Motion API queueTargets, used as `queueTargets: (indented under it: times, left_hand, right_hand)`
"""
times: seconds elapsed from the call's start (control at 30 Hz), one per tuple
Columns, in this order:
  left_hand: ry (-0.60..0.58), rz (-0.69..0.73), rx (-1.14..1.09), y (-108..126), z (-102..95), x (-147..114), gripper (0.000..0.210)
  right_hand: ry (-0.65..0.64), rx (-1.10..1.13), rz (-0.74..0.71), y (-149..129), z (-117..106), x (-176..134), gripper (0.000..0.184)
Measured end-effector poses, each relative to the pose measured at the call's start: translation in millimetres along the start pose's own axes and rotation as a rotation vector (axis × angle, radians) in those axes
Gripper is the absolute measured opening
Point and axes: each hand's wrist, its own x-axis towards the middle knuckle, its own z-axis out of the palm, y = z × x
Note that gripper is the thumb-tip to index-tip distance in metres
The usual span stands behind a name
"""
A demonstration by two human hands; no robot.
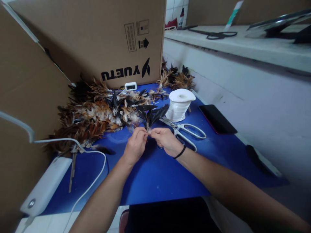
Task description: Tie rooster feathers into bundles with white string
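Over the middle of the blue table, a small bunch of dark feathers (pixel 151 117) is pinched at its base between both my hands, tips fanned away from me. My left hand (pixel 136 144) is closed, its thumb and fingers at the pale quill ends. From the other side my right hand (pixel 166 139) pinches the same spot, a black band around that wrist. Just beyond my right hand lie metal scissors (pixel 181 127) with loop handles. Behind them stands a white spool (pixel 178 108) of ribbon or thread. Brown and black feathers (pixel 97 111) are heaped at the left.
Cardboard walls (pixel 85 35) rise behind and left. A small white digital display (pixel 130 86) stands at the back. A dark phone (pixel 218 119) lies at the right edge. A white power bank (pixel 46 186) with a cable (pixel 100 168) sits at front left. A ledge (pixel 230 45) runs along the right wall.
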Motion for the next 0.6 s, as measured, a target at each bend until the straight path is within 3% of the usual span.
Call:
queueTargets:
  times: [0.27,0.6]
  left_hand:
    - [0.004,0.105,0.013,-2,-0.4,-4,0.012]
    - [0.132,0.054,0.018,8,4.7,0,0.008]
  right_hand:
    - [-0.034,-0.017,-0.023,-1,-1,-4,0.02]
    - [-0.028,0.027,-0.103,-9,3,-14,0.011]
